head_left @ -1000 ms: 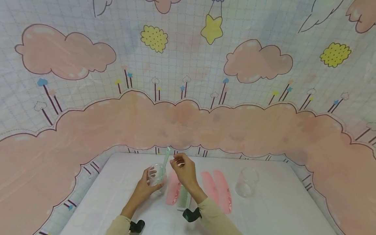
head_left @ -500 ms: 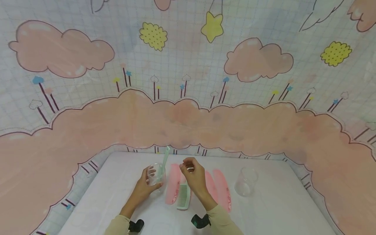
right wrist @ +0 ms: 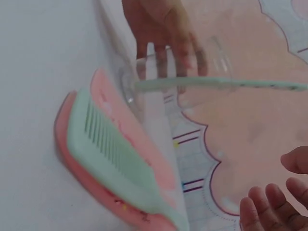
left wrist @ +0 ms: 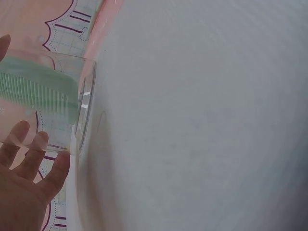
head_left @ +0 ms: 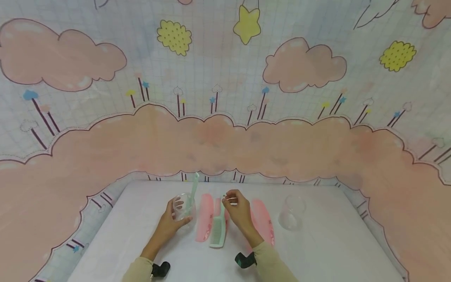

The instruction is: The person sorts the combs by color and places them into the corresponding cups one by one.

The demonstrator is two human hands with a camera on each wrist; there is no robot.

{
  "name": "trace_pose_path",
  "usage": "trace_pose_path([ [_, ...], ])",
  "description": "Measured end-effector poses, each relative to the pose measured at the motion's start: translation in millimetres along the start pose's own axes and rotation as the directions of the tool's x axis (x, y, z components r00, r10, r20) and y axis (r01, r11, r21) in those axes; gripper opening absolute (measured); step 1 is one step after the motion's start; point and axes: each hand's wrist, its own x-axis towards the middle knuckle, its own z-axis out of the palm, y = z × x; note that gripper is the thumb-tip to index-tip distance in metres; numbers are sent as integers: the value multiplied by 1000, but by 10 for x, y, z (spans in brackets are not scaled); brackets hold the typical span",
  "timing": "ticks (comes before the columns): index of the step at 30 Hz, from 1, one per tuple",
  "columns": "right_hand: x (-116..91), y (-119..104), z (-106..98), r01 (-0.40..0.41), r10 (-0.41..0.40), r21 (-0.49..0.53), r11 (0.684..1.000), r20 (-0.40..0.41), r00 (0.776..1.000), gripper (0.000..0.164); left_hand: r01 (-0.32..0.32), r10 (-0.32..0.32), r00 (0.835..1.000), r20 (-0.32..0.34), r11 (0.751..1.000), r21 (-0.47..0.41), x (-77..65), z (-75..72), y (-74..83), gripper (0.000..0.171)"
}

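Note:
My left hand point(head_left: 172, 217) grips a clear cup point(head_left: 179, 213), fingers and thumb around its side. A pale green comb point(head_left: 195, 187) stands in that cup, handle up and leaning right; its teeth show through the wall in the left wrist view. My right hand point(head_left: 239, 209) hovers by the handle end of a second pale green comb point(head_left: 217, 233). In the right wrist view its thumb point(right wrist: 296, 161) and fingers point(right wrist: 274, 207) are bent and apart, nothing visible between them. That comb lies over a pink comb point(head_left: 217, 205), with another pink comb point(head_left: 204, 219) just left.
Right of my right wrist lies a pink comb point(head_left: 262, 219), partly covered by the forearm. A second clear cup point(head_left: 291, 215) stands farther right on the white table point(head_left: 334, 235). A cloud-patterned cloth point(head_left: 211, 149) hangs behind the table.
My right hand has moved right, away from the cup, to the handle end of the lying green comb. My left hand keeps holding the cup. The head view has shifted slightly.

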Motion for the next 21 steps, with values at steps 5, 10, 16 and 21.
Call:
trace_pose_path([
  [5, 19, 121, -24, -32, 32, -39, 999, -1, 999, 21, -8, 8, 1000, -5, 1000, 2, 41, -8, 16, 89],
  [10, 15, 251, -16, -81, 82, -86, 993, 7, 997, 26, 3, -3, 1000, 1, 1000, 18, 37, -13, 26, 90],
  [16, 30, 354, 17, -143, 146, -140, 980, 7, 989, 30, 31, -31, 999, 12, 999, 13, 36, -14, 19, 92],
  [21, 26, 419, 54, -157, 162, -171, 973, 20, 987, 33, 34, -34, 999, 9, 999, 3, 34, -10, 2, 91],
])
